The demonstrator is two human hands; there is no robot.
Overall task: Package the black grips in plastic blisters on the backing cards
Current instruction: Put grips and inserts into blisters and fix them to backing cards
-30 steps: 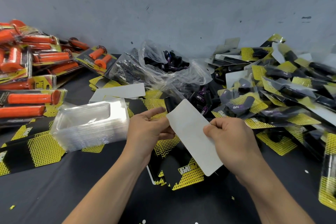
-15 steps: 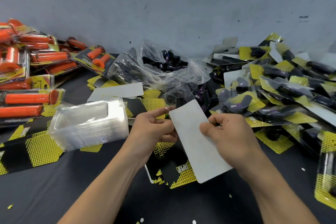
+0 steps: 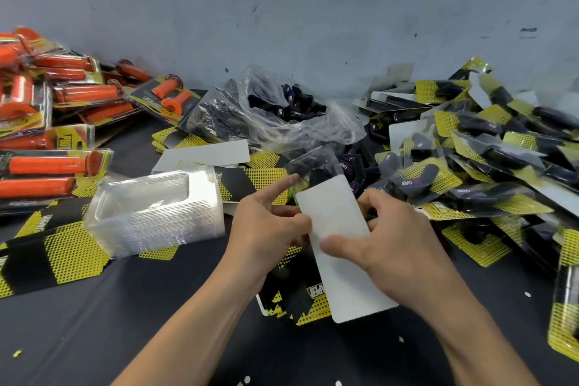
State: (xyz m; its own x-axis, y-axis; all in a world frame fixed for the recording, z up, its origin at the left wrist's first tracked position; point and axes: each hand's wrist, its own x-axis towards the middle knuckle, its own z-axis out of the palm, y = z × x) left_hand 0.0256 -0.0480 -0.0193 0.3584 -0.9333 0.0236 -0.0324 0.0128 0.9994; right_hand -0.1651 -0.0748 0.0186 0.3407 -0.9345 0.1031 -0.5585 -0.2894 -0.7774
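Both hands hold one card (image 3: 332, 213) over the middle of the table, with its plain white back facing up. The left hand (image 3: 269, 229) grips the card's left edge, and its first finger sticks out straight. The right hand (image 3: 394, 247) pinches the right side, with the thumb pressed on top and the other fingers hidden under it. Something black in clear plastic peeks out past the far end of the card. It may be a grip in its blister, but I cannot tell.

I think the step in hand is joining the card to a blister. Next, the card must sit straight and be pushed all the way in. The edges have to line up, or it will jam or bend.

More printed cards (image 3: 300, 304) lie under the hands. A stack of blisters (image 3: 156, 207) sits just to the left. A clear bag of black grips (image 3: 291, 103) lies farther back, in the middle. A big pile of finished black packs (image 3: 476, 166) fills the right side. Packs of orange grips (image 3: 50, 166) are heaped on the far left.

The table (image 3: 125, 323) is dark, with small scraps on it. Behind it is a bare grey wall (image 3: 282, 9) with a few marks.
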